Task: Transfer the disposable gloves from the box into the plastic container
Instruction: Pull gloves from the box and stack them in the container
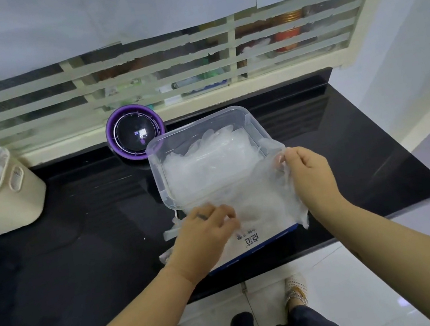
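Nearest, at 6 o'clock: two bare forearms reaching up over black counter [87, 214]. Left hand [205, 229] at centre, fingers curled down into loose clear gloves [257, 198], pinching a bunch just above box [254, 245]. Right hand [305, 168] at 3 o'clock of that bunch, thumb and forefinger closed on an upper fold of same film, lifted beside plastic container [254, 124]. Both hands grasping gloves, neither released.

Box lying flat at near counter edge, blue-sided, printed top showing, touching or tucked under container's near wall; cannot tell which. Container at 12 o'clock from box, clear, already holding a pale heap of gloves. Held bunch draped across near rim, partly inside, partly trailing back over box and off its 9 o'clock side.

Step in hand, by judgement: carrying current bunch over rim. To do well: gather trailing ends at 9 o'clock before lifting, since thin film clings and strays; raise both pinches together so sheet clears rim rather than dragging container; lower toward far wall at 12 o'clock, press flat to make room. Risk: stray gloves sliding off counter edge at 6 o'clock.

Elsewhere: purple round device [135, 132] at 11 o'clock of container, cream bin [3, 206] at 9 o'clock.
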`<action>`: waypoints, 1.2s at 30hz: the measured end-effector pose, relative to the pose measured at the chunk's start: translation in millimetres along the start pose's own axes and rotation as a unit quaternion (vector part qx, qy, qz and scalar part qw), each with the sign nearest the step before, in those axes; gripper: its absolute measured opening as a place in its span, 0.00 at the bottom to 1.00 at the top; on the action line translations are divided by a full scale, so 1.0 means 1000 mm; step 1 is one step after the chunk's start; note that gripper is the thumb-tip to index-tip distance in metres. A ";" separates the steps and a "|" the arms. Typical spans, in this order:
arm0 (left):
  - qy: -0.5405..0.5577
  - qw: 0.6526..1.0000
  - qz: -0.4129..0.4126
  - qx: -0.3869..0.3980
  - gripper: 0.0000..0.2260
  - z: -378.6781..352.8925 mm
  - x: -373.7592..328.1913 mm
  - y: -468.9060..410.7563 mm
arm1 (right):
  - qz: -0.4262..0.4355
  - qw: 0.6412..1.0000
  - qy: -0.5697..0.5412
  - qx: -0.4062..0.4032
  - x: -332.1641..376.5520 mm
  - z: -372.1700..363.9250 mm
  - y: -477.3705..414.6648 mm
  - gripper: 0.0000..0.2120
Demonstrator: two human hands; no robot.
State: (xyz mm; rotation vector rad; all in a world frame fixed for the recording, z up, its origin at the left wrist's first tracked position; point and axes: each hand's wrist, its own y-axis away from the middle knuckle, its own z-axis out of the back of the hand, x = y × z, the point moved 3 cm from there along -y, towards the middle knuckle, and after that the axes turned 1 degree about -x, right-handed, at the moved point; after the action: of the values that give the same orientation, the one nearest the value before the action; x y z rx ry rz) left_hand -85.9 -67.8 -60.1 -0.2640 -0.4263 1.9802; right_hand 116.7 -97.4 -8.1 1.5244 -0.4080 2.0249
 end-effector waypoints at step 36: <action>0.704 0.435 0.541 -0.146 0.13 0.088 0.044 -0.073 | -0.323 0.829 -0.435 0.139 0.049 -0.057 0.007 0.12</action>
State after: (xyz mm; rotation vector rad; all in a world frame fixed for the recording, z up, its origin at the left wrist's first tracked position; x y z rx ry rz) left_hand -77.1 -15.3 50.0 -2.7185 0.7759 1.8239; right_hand 58.5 -58.9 21.9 2.3236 0.1019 0.8065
